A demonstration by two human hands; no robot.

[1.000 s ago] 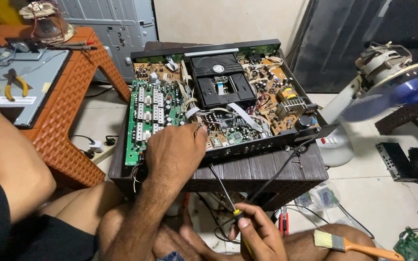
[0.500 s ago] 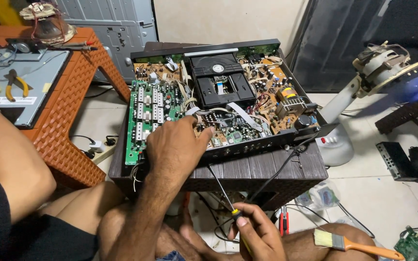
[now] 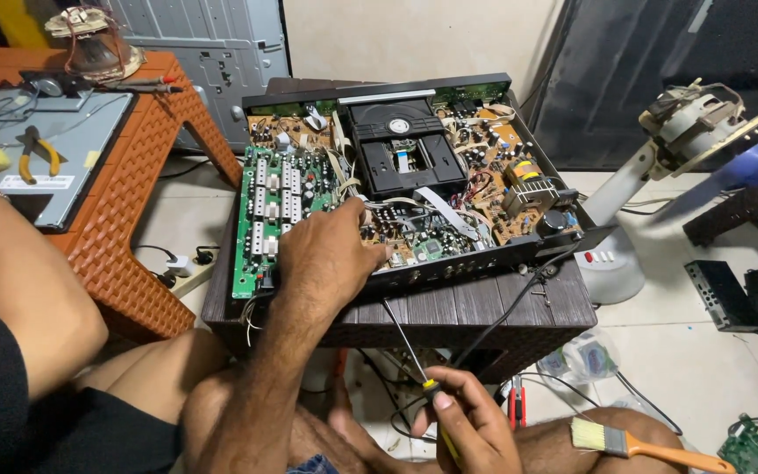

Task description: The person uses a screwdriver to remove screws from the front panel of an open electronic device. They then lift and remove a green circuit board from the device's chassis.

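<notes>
The opened disc player chassis sits on the dark slatted tabletop, lid off, boards and black disc tray all exposed. Compared with a second ago barely anything moved: the left hand is still planted flat on the front edge by the green board, just slid a touch left, so it looks like bracing, not grabbing. The right hand stays closed round a thin screwdriver, tip up at the front panel. Can't see what the tip touches, or under the left palm. Paintbrush on the knee; fan cut off at the right.
</notes>
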